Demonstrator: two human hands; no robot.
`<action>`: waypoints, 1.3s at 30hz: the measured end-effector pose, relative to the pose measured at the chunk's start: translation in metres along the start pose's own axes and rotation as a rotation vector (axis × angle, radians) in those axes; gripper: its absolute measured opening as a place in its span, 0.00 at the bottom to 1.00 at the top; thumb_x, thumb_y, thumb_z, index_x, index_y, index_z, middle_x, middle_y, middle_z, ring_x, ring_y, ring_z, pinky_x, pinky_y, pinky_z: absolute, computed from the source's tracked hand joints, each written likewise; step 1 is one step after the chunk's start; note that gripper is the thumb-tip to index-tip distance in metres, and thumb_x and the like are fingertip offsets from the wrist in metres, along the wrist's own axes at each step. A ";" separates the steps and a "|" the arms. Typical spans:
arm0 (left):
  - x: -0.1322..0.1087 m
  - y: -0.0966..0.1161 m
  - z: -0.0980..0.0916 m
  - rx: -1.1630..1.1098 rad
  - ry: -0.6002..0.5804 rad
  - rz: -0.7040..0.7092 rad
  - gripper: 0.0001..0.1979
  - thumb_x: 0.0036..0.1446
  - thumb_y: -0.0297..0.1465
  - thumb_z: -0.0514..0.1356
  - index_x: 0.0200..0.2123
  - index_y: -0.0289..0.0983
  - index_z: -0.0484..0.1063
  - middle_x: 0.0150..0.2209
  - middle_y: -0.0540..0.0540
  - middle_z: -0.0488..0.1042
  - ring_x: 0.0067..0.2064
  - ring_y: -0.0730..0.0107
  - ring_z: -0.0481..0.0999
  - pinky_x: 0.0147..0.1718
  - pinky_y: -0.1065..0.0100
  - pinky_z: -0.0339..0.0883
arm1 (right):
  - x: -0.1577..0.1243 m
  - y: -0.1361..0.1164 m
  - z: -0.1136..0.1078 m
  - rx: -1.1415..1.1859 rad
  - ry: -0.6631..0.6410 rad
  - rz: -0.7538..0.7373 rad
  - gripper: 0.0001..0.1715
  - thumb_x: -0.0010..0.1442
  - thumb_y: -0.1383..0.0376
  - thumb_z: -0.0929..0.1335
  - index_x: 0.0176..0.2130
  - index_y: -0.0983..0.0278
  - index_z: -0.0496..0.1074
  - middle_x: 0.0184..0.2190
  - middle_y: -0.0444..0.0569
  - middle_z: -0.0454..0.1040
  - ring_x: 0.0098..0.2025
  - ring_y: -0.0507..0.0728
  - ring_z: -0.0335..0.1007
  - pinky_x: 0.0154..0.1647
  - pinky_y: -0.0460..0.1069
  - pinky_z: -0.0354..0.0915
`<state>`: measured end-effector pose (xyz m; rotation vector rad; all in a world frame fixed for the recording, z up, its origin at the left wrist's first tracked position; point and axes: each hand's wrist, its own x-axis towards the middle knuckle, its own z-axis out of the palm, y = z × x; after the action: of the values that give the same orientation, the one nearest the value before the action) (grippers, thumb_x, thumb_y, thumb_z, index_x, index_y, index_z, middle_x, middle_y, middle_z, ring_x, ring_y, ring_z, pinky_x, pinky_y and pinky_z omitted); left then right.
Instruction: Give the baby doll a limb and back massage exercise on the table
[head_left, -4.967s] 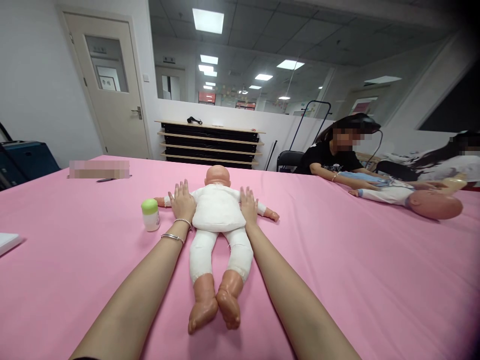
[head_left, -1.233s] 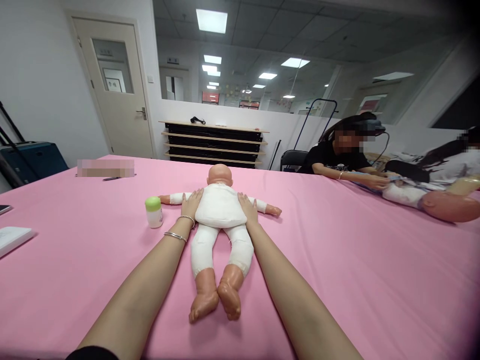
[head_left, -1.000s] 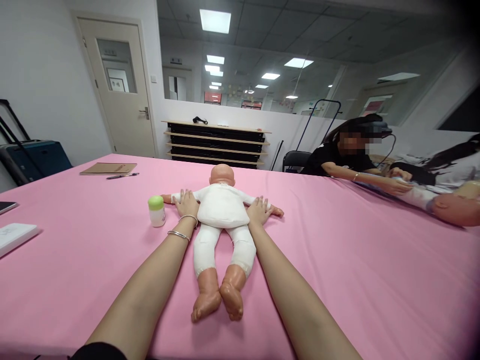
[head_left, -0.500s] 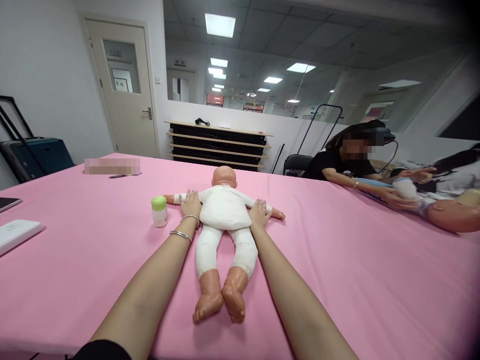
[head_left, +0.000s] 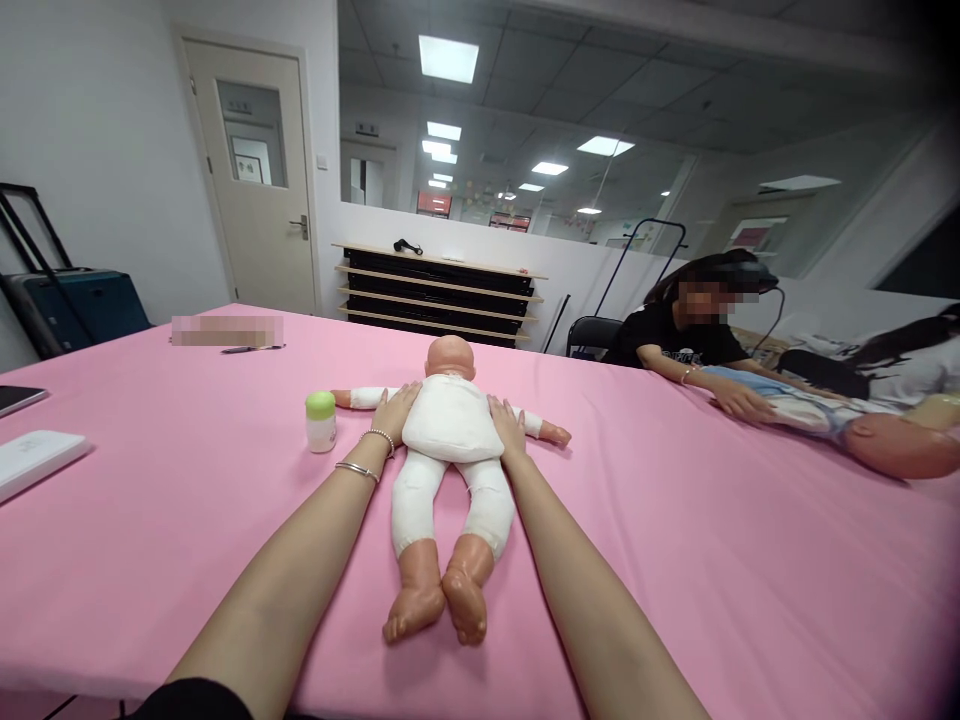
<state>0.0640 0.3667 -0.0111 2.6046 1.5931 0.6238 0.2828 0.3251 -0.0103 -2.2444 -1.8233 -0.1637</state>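
A baby doll (head_left: 452, 425) with a white cloth body lies stretched out in front of me, its bald head away from me and its arms spread; no face shows. My left hand (head_left: 395, 412) lies flat with fingers extended along the left side of its torso, by the shoulder. On the opposite side, my right hand (head_left: 508, 428) rests against the torso near the other shoulder, fingers out straight. Neither hand is closed around anything. Left of the doll's hand stands a small clear bottle with a green lid (head_left: 321, 422).
A pink cloth (head_left: 645, 560) covers the table. At its left lie a white box (head_left: 41, 462), a dark flat device (head_left: 21, 399) and a pen (head_left: 253, 349). On the right, another person (head_left: 694, 325) handles a second doll (head_left: 896, 445).
Both my hands have slid inward from the doll's arms to the sides of its torso. The other person's hands have shifted along the second doll, and the view has tilted slightly.
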 end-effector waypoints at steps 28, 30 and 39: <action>-0.001 0.001 0.001 -0.011 0.043 -0.155 0.24 0.62 0.33 0.40 0.60 0.39 0.54 0.61 0.45 0.57 0.63 0.63 0.52 0.61 0.49 0.38 | 0.000 0.000 -0.001 0.006 0.021 0.008 0.26 0.66 0.64 0.53 0.62 0.66 0.52 0.60 0.53 0.49 0.63 0.54 0.42 0.64 0.61 0.34; -0.001 -0.001 0.002 -0.004 0.060 -0.222 0.24 0.61 0.32 0.40 0.59 0.37 0.57 0.60 0.44 0.59 0.63 0.61 0.51 0.61 0.47 0.35 | -0.003 -0.002 -0.003 0.004 0.025 0.100 0.26 0.66 0.62 0.54 0.61 0.67 0.54 0.60 0.54 0.49 0.63 0.54 0.40 0.65 0.61 0.34; -0.007 -0.014 -0.001 -0.006 0.209 -0.584 0.27 0.54 0.30 0.47 0.58 0.34 0.59 0.63 0.42 0.50 0.66 0.58 0.39 0.61 0.46 0.34 | -0.005 0.005 -0.001 0.137 0.235 0.577 0.33 0.59 0.66 0.58 0.62 0.73 0.51 0.62 0.61 0.36 0.65 0.64 0.28 0.61 0.67 0.30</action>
<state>0.0488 0.3678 -0.0156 1.9500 2.2586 0.8514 0.2863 0.3197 -0.0113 -2.4234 -0.9908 -0.1778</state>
